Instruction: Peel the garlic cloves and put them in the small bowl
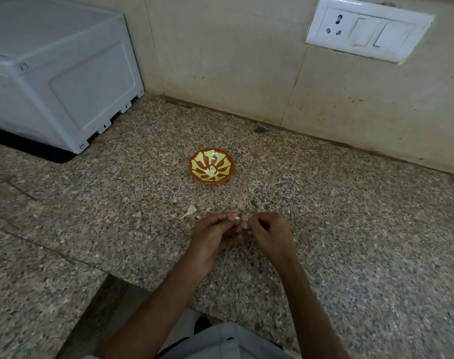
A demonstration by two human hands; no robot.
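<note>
Both forearms bare, reaching in from bottom edge, converging toward centre. Left hand [215, 235] lying palm partly up, fingers curling inward, fingertips [232, 216] pointing right. Right hand [268, 233] showing its back to camera, knuckles up, fingers folding under. Fingertips of both hands meeting, pinching garlic clove [244, 229], which is mostly hidden. Wrists apart, hands closing gap.

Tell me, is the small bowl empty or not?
Not empty: a few pale peeled cloves lie at the bottom of the small bowl.
</note>
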